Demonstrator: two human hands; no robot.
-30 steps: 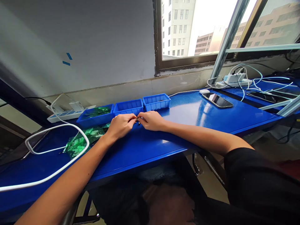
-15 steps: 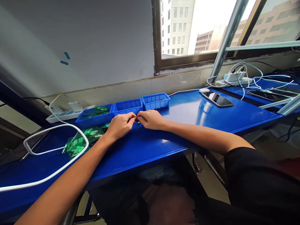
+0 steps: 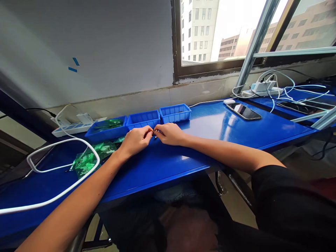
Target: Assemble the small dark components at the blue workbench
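Note:
My left hand (image 3: 136,139) and my right hand (image 3: 169,134) meet fingertip to fingertip over the blue table (image 3: 162,164). Both are closed in a pinch around a tiny dark, partly shiny part (image 3: 154,132), too small to name. Just below the fingertips another small dark piece (image 3: 155,138) shows; whether it lies on the table or hangs from the fingers I cannot tell. Right behind the hands stand a blue bin (image 3: 143,123) in the middle and a second blue bin (image 3: 175,119) holding small dark bits.
On the left, a blue bin (image 3: 106,135) holds green bags, and a green plastic bag (image 3: 86,162) lies in front. A white cable (image 3: 56,199) loops there beside a power strip (image 3: 65,130). Rightward lie a phone (image 3: 243,111) and another power strip (image 3: 262,92) with tangled cables.
Both hands stay in the same place, with only a slight shift of the fingertips on the tiny part. The view has moved very slightly.

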